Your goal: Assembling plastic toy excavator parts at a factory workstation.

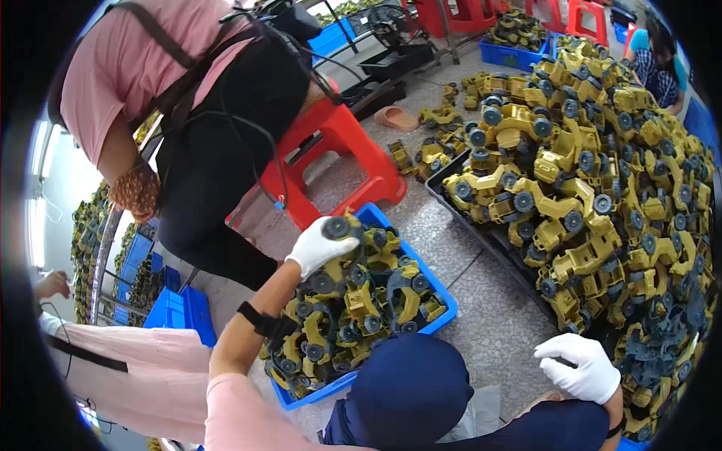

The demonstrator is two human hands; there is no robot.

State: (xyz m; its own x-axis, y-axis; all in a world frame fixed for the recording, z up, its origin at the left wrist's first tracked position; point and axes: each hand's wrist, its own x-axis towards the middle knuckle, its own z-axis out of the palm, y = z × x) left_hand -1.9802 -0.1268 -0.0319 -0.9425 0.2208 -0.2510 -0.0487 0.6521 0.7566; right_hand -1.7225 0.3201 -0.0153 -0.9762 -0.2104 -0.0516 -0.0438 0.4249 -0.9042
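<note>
My left hand (323, 246), in a white glove, grips a yellow toy vehicle (352, 234) with dark grey wheels. It is over the far left part of a blue crate (444, 312) heaped with similar toy vehicles (357, 297). The held toy's lower part blends into the heap, so I cannot tell whether it touches the others. My right hand (579, 368), also white-gloved, has its fingers loosely curved and apart, with nothing between them. It is above my right leg, beside a big pile of the same yellow vehicles (579, 203).
The pile rises from a black tray (489, 244) on the right. A red stool (338, 150) with a seated person (218, 128) stands beyond the crate. More toys (436, 146) and a tan slipper (395, 118) lie on the floor. Another person in pink (128, 368) is at the left.
</note>
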